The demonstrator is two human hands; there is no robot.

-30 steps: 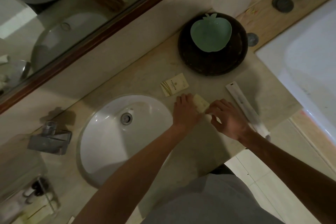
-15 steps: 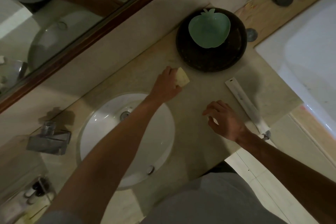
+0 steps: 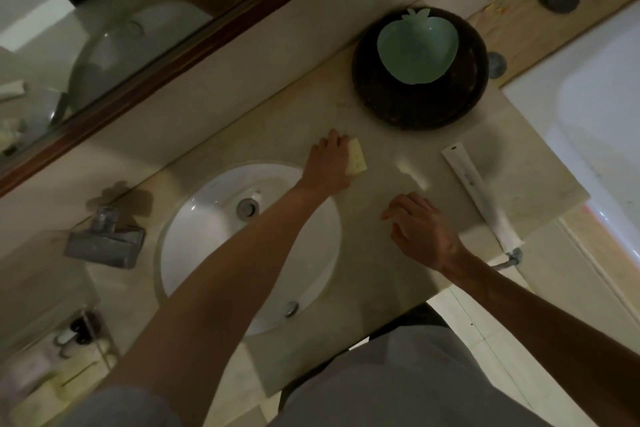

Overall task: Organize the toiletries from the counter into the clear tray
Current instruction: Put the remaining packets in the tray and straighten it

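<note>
My left hand (image 3: 329,166) is closed on a small cream packet (image 3: 356,160) on the counter, just past the sink's right rim. Whether a second packet lies under the palm is hidden. Over the counter's front part my right hand (image 3: 420,232) hovers with loosely curled fingers and nothing in it. A long white wrapped toothbrush packet (image 3: 476,192) lies to its right, reaching the counter's edge. The clear tray (image 3: 100,343) stands at the far lower left and holds small bottles and packets.
A white sink (image 3: 207,253) with a faucet (image 3: 105,239) fills the counter's middle. A dark round tray (image 3: 415,111) carries a green apple-shaped dish (image 3: 417,47) at the back right. A mirror runs along the back. A white bathtub (image 3: 595,121) borders the right.
My left hand took the cream packet from between both hands and carried it back toward the flat packet by the sink, which it now covers. My right hand stayed put.
</note>
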